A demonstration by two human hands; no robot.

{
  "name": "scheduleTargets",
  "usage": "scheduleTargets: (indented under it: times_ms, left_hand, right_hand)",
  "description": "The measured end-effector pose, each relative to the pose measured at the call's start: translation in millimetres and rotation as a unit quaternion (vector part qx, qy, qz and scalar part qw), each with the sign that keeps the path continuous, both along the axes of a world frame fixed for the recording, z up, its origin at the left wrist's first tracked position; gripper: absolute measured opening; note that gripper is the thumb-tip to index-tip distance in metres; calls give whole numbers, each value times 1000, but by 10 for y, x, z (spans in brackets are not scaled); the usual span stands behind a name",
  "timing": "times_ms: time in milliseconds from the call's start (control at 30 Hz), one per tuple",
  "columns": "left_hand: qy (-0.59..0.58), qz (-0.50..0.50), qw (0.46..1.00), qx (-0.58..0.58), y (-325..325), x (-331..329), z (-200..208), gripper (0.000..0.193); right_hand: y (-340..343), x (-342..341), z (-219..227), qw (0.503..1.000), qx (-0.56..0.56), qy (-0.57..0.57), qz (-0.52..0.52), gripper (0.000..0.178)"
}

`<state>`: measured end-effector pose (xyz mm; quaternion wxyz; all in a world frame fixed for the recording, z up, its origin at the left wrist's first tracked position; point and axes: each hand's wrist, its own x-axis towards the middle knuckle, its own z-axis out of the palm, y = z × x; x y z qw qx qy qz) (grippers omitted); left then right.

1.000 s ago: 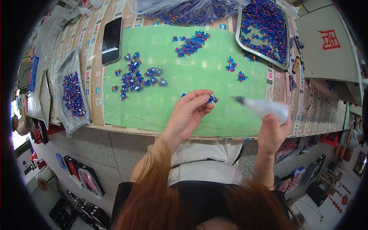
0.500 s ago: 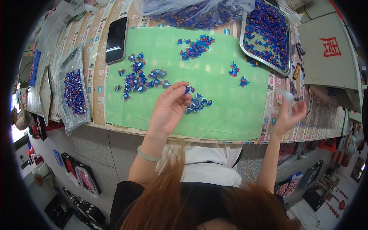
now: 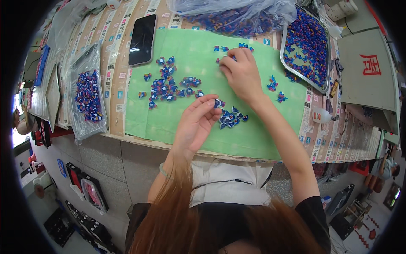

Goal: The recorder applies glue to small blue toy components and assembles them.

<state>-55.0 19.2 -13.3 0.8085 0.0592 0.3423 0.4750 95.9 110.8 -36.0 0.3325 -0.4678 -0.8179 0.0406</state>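
My left hand (image 3: 198, 120) holds a small blue-and-white plastic piece (image 3: 218, 103) between thumb and forefinger, low over a green cloth (image 3: 186, 127). Just beneath that hand is a small cluster of similar blue-and-white pieces (image 3: 230, 120). My right hand (image 3: 243, 72) reaches to the far side of the cloth, fingertips pinched down among loose blue-and-orange bits (image 3: 245, 45); whatever is between them is hidden. To the right, a small white squeeze bottle (image 3: 320, 115) with a dark tip lies on its side. Left of centre spreads a larger group of blue, white and red pieces (image 3: 165, 88).
A metal tray (image 3: 292, 70) full of small bits stands at the far right, beside a clear plastic bag (image 3: 237, 10) of more. A black phone (image 3: 142, 40) lies at the far left, and a plastic-wrapped tray (image 3: 102, 120) of pieces stands left. Two small clusters (image 3: 272, 83) lie right of centre.
My right hand has let go of the squeeze bottle, now lying at the right, and moved left and away to the far bits. My left hand still holds its piece. The whole view has shifted slightly.
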Motion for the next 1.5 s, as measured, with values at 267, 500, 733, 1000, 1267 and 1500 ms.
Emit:
scheduleTargets:
  times_ms: [267, 500, 733, 1000, 1267, 1500]
  left_hand:
    - [0, -21, 1000, -5, 5, 104, 21, 17]
    - [-9, -69, 998, -7, -45, 384, 8, 18]
    - [-2, -95, 995, -19, -113, 551, 15, 18]
    - [11, -97, 995, -18, -156, 625, 40, 18]
    - [54, -99, 993, 24, -178, 639, 91, 17]
    - [108, -77, 988, 80, -222, 650, 137, 16]
  right_hand:
    - [-625, 378, 385, 768, -402, 495, -50, 14]
    - [-1093, 712, 385, 562, -512, 645, -76, 17]
    - [-1286, 834, 318, 643, -458, 605, -106, 15]
    - [-1348, 741, 425, 598, -460, 644, -123, 15]
    - [-1388, 614, 563, 636, -466, 607, -98, 12]
    - [-1361, 465, 563, 682, -448, 569, -101, 7]
